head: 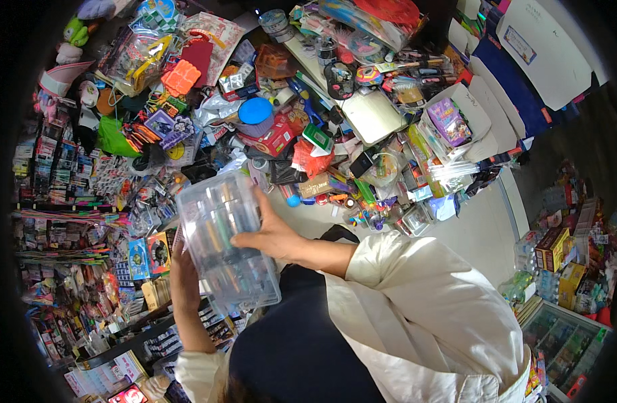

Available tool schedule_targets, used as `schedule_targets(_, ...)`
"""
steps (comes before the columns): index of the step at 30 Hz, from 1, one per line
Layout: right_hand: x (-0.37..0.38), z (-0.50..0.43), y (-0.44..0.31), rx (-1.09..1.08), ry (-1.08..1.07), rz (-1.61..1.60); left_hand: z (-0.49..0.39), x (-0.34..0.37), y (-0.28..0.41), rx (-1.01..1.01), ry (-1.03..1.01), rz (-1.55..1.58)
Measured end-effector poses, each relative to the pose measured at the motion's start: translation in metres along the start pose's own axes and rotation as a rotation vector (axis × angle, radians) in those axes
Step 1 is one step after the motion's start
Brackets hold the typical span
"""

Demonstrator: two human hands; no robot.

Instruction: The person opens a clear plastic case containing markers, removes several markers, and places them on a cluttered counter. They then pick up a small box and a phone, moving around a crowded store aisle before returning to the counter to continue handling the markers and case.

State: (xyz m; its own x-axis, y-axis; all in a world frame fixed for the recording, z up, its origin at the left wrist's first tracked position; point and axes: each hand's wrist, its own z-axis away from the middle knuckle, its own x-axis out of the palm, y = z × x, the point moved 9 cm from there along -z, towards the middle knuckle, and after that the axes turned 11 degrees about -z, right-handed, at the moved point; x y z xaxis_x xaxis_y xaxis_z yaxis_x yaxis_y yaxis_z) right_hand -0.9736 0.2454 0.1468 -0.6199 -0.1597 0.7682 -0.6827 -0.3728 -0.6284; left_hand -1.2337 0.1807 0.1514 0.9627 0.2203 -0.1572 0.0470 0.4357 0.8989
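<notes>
A clear plastic storage box (228, 237) is held up in front of my body, tilted, between both hands. Through its cloudy lid, pen-like sticks and other small items show, too blurred to name. My right hand (268, 231) grips the box's right side, with the thumb lying across the lid. On the opposite side, my left hand (185, 277) supports the box's edge; its fingertips are partly hidden behind the plastic. Just beyond the box spreads a heaped counter, where a red carton (273, 138) and a tub with a blue lid (254, 111) stand among mixed goods.
Racks of packaged stationery (62, 166) line the left side. White cartons (490, 121) stand at the right end of the counter. A glass-topped case (563, 337) is at lower right, below stacked packaged goods (555, 249). Pale floor (482, 234) shows between.
</notes>
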Motion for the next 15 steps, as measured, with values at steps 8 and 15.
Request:
schedule_targets(8,-0.017,-0.002,-0.01,0.13,0.084,0.305,0.002,0.086,-0.032,-0.257,-0.348,0.157)
schedule_targets(15,-0.148,-0.012,-0.073,0.032,0.264,0.599,0.005,0.112,-0.056,-0.219,-0.359,0.459)
